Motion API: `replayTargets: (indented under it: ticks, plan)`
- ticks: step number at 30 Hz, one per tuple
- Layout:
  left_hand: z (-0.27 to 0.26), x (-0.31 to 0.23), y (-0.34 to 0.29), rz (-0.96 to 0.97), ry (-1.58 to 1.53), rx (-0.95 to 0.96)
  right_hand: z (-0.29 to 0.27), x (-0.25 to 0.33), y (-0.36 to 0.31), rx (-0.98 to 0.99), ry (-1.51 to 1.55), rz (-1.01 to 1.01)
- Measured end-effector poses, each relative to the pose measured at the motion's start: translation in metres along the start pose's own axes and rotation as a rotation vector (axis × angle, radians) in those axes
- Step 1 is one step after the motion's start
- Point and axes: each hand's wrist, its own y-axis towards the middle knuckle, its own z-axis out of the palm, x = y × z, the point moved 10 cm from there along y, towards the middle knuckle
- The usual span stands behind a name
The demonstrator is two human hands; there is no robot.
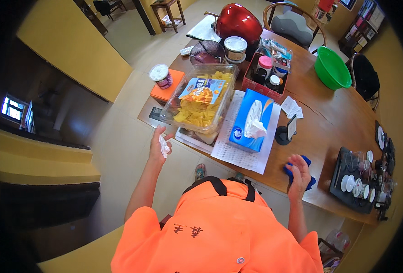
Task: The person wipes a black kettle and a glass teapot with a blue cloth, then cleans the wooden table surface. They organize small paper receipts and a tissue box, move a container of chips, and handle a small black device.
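Off the table's left front edge, my left hand [157, 144] is closed on a crumpled white tissue [164, 145]. My right hand [299, 174] is over a dark blue cloth [310, 183] at the front edge, its fingers extended; whether they touch the cloth I cannot tell. Between my hands stands a blue tissue box [261, 113] with a white tissue poking out, resting on printed sheets [254, 162]. Left of it, a clear plastic tub [198, 101] of yellow chips sits near the edge, the closest large thing to my left hand.
On the wooden table [319, 132] are an orange box [174, 81] under a lidded cup [161, 75], a red apple-shaped container [239, 25], a bin of jars [266, 73], a green basin [332, 68], a phone stand [285, 132] and a tea tray [347, 182]. A chair [294, 25] stands behind.
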Motion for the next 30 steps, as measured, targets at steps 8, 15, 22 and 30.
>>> replayTargets:
  ticks: [8,15,22,30]
  plan:
    - [0.026,-0.017,0.039,-0.104,0.01,0.273,0.209,0.033,-0.035,0.315,0.172,0.119]
    - [0.052,-0.011,0.066,-0.24,-0.101,0.57,0.279,-0.016,-0.013,0.127,0.057,0.198]
    - [0.067,-0.015,0.062,-0.316,-0.064,0.617,0.291,-0.044,0.013,0.02,0.14,0.377]
    - [0.086,-0.05,0.028,-0.166,-0.005,0.725,0.289,0.014,0.012,0.066,0.269,0.086]
